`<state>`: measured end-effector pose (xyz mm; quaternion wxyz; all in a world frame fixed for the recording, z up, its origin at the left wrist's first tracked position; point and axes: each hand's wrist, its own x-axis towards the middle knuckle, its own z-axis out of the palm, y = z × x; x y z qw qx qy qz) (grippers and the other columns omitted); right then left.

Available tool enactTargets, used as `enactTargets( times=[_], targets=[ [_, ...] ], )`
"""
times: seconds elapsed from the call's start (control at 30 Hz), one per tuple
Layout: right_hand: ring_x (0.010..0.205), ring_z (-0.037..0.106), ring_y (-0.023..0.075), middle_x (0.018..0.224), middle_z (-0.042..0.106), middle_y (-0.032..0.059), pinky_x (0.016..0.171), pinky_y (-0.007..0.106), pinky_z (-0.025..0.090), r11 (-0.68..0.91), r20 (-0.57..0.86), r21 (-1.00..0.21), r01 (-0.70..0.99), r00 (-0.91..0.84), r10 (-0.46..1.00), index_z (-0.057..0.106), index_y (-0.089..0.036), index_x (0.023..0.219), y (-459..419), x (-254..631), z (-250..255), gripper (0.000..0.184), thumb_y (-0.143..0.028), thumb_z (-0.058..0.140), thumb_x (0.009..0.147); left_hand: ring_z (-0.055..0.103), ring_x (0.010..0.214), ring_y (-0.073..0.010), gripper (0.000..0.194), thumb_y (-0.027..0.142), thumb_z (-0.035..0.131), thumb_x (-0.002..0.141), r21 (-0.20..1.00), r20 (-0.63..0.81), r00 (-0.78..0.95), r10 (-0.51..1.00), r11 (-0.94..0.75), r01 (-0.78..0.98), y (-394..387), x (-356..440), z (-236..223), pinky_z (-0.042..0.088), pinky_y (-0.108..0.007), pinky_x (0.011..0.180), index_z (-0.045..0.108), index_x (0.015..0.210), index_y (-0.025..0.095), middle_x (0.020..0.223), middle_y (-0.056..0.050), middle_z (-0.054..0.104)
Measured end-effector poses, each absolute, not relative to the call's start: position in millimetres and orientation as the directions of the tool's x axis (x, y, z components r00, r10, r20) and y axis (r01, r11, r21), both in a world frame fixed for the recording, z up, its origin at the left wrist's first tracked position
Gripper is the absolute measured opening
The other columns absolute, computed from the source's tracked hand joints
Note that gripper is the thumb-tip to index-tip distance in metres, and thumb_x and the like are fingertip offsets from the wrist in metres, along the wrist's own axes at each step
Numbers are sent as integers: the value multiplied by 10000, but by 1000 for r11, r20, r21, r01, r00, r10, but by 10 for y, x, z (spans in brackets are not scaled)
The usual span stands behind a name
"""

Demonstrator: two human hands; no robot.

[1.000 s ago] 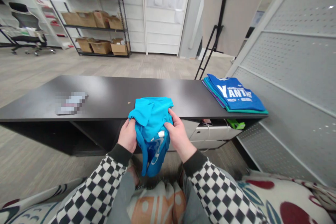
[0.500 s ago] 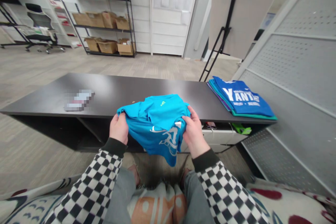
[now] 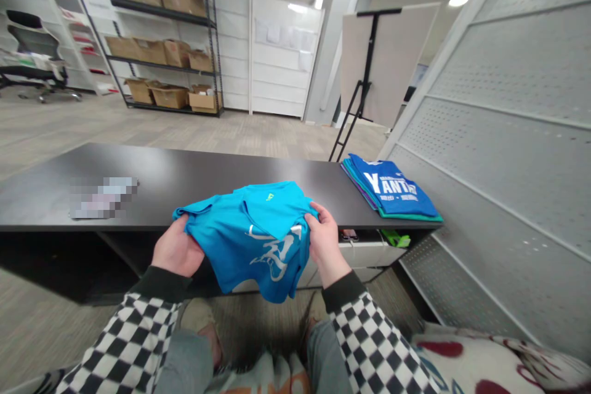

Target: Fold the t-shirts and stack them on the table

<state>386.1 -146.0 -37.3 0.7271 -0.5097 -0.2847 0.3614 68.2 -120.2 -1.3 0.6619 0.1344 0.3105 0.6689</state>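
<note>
Both my hands hold up a bright blue T-shirt (image 3: 252,243) just in front of the dark table's near edge. The shirt hangs in loose folds, with white print on its lower part and a small yellow logo near the top. My left hand (image 3: 178,250) grips its left side, with the fingers mostly tucked beneath the cloth. On the right side, my right hand (image 3: 325,242) pinches the fabric between fingers and thumb. Checkered sleeves cover both forearms.
A folded stack of blue and teal shirts (image 3: 390,188) lies at the right end of the dark table (image 3: 194,181). A pixelated flat item (image 3: 102,197) lies at its left. A phone (image 3: 349,234) and a green object (image 3: 394,238) sit on a white cabinet below.
The shirt has gone from a narrow hanging bunch to a wider spread. My hands have moved farther apart, and the view has swung slightly.
</note>
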Motion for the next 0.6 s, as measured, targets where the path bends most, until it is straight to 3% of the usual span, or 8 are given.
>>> enactTargets(
  times=[0.13, 0.27, 0.33, 0.4, 0.47, 0.53, 0.6],
  targets=[
    [733, 699, 196, 862, 786, 22, 691, 328, 592, 253, 29, -926, -279, 617, 787, 747, -199, 1071, -1344, 4116, -254, 480, -409, 905, 669, 810, 1268, -354, 475, 354, 448, 1190, 617, -280, -57, 958, 135, -775, -1023, 573, 170, 663, -560, 1125, 752, 1443, 92, 1296, -212, 838],
    [684, 678, 180, 933, 797, 46, 607, 304, 554, 237, 45, -951, -200, 668, 743, 725, -203, 1059, -1290, 4329, -204, 425, -441, 841, 726, 822, 1227, -346, 445, 349, 428, 1201, 645, -280, -89, 956, 119, -755, -833, 512, 244, 682, -598, 1079, 758, 1389, 116, 1234, -190, 849],
    [688, 700, 187, 1008, 813, 74, 624, 326, 584, 203, 111, -977, -58, 677, 727, 716, -210, 1057, -1307, 4363, -200, 361, -474, 764, 816, 822, 1216, -340, 392, 300, 441, 1194, 659, -255, -91, 963, 104, -744, -757, 511, 230, 680, -610, 1082, 764, 1328, 123, 1212, -171, 852],
    [816, 771, 234, 1116, 827, 124, 764, 400, 652, 196, 288, -957, 216, 608, 739, 737, -209, 1107, -1362, 4312, -197, 341, -498, 680, 934, 827, 1186, -317, 335, 217, 448, 1174, 672, -233, -102, 967, 84, -736, -715, 541, 208, 679, -583, 1094, 769, 1228, 141, 1157, -136, 856],
    [1116, 799, 296, 1289, 817, 173, 1029, 491, 637, 251, 479, -815, 522, 362, 800, 770, -209, 1233, -1445, 4178, -195, 376, -489, 623, 1031, 833, 1143, -291, 280, 136, 483, 1128, 681, -207, -117, 971, 57, -730, -717, 598, 193, 683, -527, 1098, 761, 1101, 160, 1078, -106, 854],
    [1433, 686, 339, 1503, 754, 166, 1261, 579, 488, 330, 507, -615, 716, 39, 861, 765, -247, 1387, -1527, 4001, -198, 406, -461, 639, 1066, 839, 1105, -277, 226, 84, 544, 1071, 692, -177, -128, 976, 31, -721, -755, 660, 185, 686, -489, 1094, 741, 1001, 169, 1012, -96, 844],
    [1614, 530, 368, 1660, 659, 127, 1358, 652, 335, 341, 409, -468, 816, -142, 901, 725, -299, 1504, -1581, 3843, -206, 477, -421, 725, 1043, 842, 1086, -277, 193, 63, 588, 1030, 701, -145, -144, 979, -2, -713, -802, 692, 175, 688, -496, 1087, 739, 979, 173, 984, -96, 840]
  ],
)
